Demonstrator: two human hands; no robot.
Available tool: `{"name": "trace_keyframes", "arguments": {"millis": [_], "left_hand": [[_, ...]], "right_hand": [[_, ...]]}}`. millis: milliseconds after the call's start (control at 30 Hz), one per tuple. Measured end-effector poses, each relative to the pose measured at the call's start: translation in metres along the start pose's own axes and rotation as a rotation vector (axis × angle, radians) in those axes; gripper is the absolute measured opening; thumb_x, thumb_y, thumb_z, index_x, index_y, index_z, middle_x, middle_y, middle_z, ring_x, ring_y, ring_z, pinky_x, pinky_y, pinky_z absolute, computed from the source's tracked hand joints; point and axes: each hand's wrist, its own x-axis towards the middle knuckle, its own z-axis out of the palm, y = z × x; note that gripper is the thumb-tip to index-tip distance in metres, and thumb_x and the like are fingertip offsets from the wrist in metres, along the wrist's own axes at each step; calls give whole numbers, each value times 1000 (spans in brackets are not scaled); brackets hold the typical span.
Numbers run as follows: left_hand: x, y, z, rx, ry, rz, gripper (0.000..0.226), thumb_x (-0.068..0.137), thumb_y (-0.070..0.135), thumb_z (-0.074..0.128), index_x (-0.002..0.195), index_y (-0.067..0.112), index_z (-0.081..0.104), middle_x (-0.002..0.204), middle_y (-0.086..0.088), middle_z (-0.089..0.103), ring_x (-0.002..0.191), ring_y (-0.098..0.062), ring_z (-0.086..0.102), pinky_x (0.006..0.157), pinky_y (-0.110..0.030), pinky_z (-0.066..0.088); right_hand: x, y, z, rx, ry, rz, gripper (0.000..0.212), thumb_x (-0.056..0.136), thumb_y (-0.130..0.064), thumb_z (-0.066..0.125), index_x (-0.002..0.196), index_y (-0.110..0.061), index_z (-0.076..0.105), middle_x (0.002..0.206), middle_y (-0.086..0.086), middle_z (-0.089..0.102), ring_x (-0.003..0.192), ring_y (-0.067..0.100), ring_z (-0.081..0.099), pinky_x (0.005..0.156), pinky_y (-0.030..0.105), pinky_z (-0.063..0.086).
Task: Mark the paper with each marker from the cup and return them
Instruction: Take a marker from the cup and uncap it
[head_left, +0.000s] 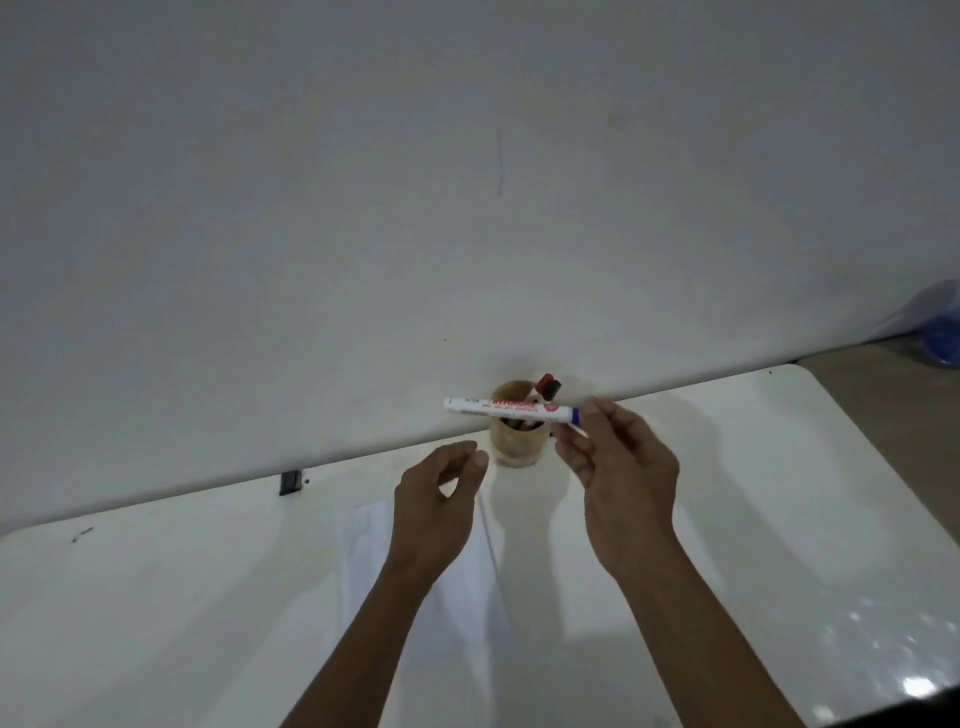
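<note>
A tan cup stands on the white table against the wall, with red and black marker caps sticking out of it. My right hand pinches the blue-capped end of a white marker, held level in front of the cup and pointing left. My left hand hovers just left of the cup with its fingers loosely curled, holding nothing. A white sheet of paper lies on the table beneath my left forearm, partly hidden by it.
A pale wall rises right behind the table. A small dark clip sits at the table's back edge on the left. A blue object lies on the floor at the far right. A dark mark is on the table's left part.
</note>
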Motion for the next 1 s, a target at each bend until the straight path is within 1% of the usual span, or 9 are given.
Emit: {"name": "trace_keyframes", "arguments": {"millis": [67,233,367,433,533,667,767,867,1000], "left_hand": [[-21,6,-16,-190,-13,-83,13,95,34,62,102,35,73,102,10,78,101,-4,71,89,-42,61],[-63,10,-57,-530,86,-166,23,97,30,59,103,17,77,104,-2,79,104,-18,73,85,-44,60],[-86,-2,-96,-473,102,-118,22,96,30,61,100,16,77,100,-2,79,105,-19,71,90,-46,59],[-96,-5,-115,-406,65,-88,20,93,32,64,96,18,78,97,-3,79,102,-22,71,90,-46,59],[-111,-9,-134,-292,-6,-49,18,93,38,65,96,27,79,96,-1,78,101,-21,70,89,-44,58],[-135,-21,-147,-297,57,-69,20,95,39,61,103,27,74,96,10,78,91,-4,71,90,-38,58],[-153,-38,-151,-205,63,-18,13,95,36,63,97,31,75,92,13,78,91,-6,71,89,-38,59],[-166,-50,-152,-148,51,46,10,92,32,68,95,31,78,89,14,78,88,-5,70,80,-29,59],[-168,-54,-151,-147,93,72,10,86,23,76,96,23,78,85,9,78,80,-4,69,67,-13,53]], "right_hand": [[-22,16,-1,-14,-22,60,4,93,-2,68,93,-4,72,92,16,76,79,26,75,68,27,62],[-80,56,-2,-186,-134,145,10,93,-1,67,102,-1,72,98,14,80,87,29,79,76,34,63],[-114,72,-2,-615,-362,11,10,93,-11,71,100,-16,77,93,4,79,83,19,77,70,30,61],[-127,77,-2,-847,-507,-113,15,91,-22,75,105,-25,77,87,-3,78,81,12,74,74,25,60],[-147,85,2,-1018,-654,-173,17,91,-32,74,107,-32,76,88,-8,78,84,6,70,76,17,54],[-171,93,7,-806,-552,-63,7,93,-23,72,99,-23,74,90,-4,80,83,8,73,85,28,56],[-183,99,8,-675,-448,-36,11,92,-20,73,101,-14,72,91,0,81,84,10,76,90,35,59],[-193,104,8,-611,-388,-46,12,91,-18,75,100,-12,72,95,3,79,89,17,77,86,36,61],[-199,107,7,-572,-360,-6,20,92,-15,74,110,-12,66,101,8,78,86,18,78,74,29,59]]}}
